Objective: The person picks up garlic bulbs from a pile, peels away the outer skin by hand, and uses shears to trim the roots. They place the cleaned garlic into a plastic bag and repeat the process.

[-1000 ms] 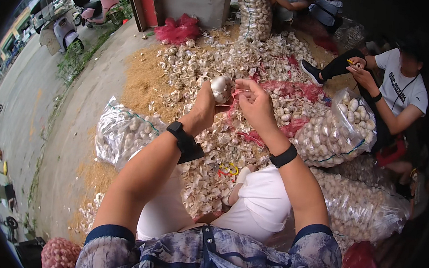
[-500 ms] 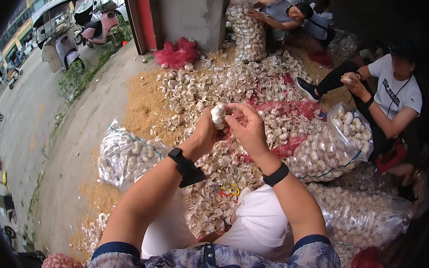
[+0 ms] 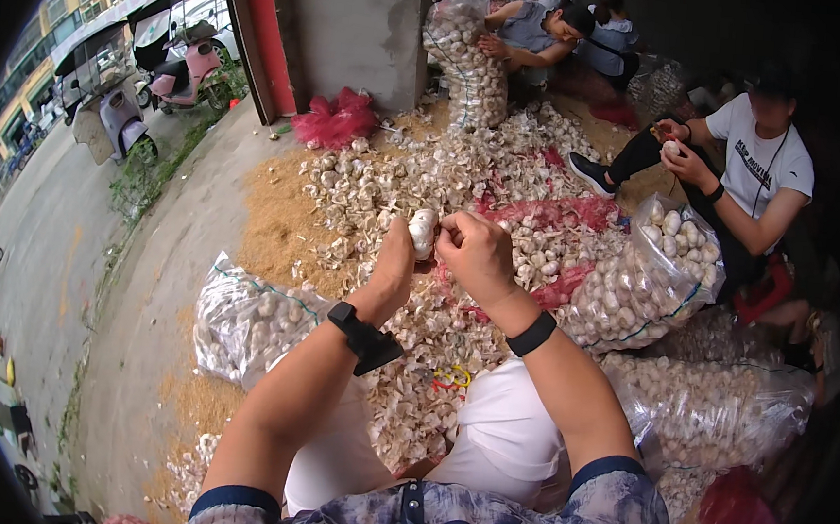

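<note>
1. Bulb (image 3: 423, 233): white and rounded, it sits between my hands, above the heap (image 3: 415, 335) of garlic and loose skins.
2. Left hand (image 3: 393, 263): closed on the bulb from its left side, bearing it up.
3. Right hand (image 3: 479, 256): fingers curled at the bulb's right side; whether their tips pinch anything, I cannot tell.
4. Handling (judged): light and firm within, but the dry, papery skin probably slips and flakes under my fingers; a hard squeeze could split the cloves apart.
5. Hold (judged): I grip best around the widest part, thumb opposing fingers, pressing evenly rather than on one clove.
</note>
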The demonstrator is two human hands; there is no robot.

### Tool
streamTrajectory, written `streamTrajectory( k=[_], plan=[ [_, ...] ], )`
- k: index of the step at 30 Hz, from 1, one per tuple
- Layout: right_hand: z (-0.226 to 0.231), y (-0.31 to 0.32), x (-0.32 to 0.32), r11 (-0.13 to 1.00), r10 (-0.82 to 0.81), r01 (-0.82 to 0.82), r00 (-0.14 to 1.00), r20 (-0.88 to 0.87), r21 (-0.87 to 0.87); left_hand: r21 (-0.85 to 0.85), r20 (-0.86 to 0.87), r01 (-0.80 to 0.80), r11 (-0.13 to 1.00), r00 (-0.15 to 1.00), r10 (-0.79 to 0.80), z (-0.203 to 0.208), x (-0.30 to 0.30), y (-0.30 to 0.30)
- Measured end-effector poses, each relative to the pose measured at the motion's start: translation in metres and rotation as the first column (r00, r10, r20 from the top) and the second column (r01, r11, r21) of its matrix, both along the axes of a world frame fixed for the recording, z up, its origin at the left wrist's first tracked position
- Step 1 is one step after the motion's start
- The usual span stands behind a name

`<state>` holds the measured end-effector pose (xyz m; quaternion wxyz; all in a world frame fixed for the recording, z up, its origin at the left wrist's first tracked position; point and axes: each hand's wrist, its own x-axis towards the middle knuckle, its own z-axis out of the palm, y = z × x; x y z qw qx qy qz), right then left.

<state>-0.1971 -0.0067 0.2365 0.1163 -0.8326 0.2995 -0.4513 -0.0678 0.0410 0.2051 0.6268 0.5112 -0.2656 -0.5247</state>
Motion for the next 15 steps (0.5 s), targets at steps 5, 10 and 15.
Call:
streamTrajectory(
  k=[5,10,15],
  plan=[
    [-0.002,-0.003,-0.003,0.998,0.048,-0.049,0.999,0.025,0.034,-0.011,-0.059,-0.081,0.997,0.995,0.080,-0.002,-0.005,-0.001],
    [-0.001,0.001,-0.004,0.966,0.049,-0.082,0.989,0.141,0.244,-0.012,-0.233,-0.155,0.988,0.961,0.148,-0.006,0.001,-0.009],
    [-0.009,-0.010,-0.014,0.881,0.117,-0.191,0.975,0.190,0.434,-0.160,-0.472,-0.289,0.944,0.862,0.185,0.026,0.066,-0.009]
  ],
)
